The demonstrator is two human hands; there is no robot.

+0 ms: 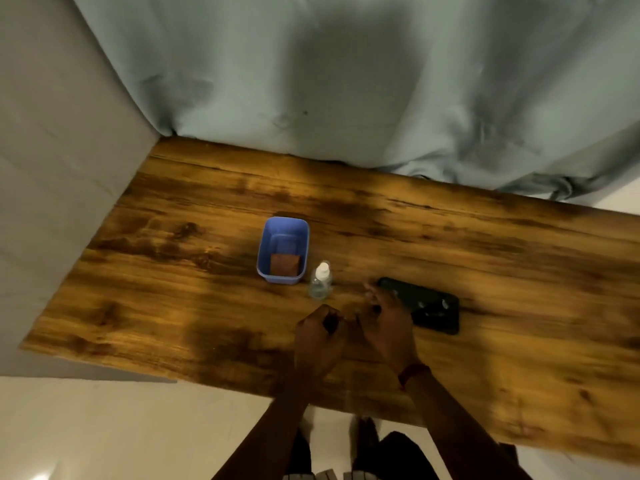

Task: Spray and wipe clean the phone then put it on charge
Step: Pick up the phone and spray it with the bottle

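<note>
A black phone (429, 308) lies flat on the wooden table (173, 271), right of centre. A small clear spray bottle (320, 280) with a white cap stands upright to its left. Behind the bottle sits a blue plastic tub (284, 251) holding a brown folded cloth (284, 264). My right hand (388, 323) hovers with fingers spread just left of the phone's near end, holding nothing. My left hand (320, 337) is beside it, fingers curled in, below the bottle and apart from it; nothing is visible in it.
A grey-blue curtain (346, 81) hangs along the table's far edge. A grey wall (52, 168) borders the left side. Pale floor (104, 427) and my legs show beneath the near edge. No charger or cable is in view.
</note>
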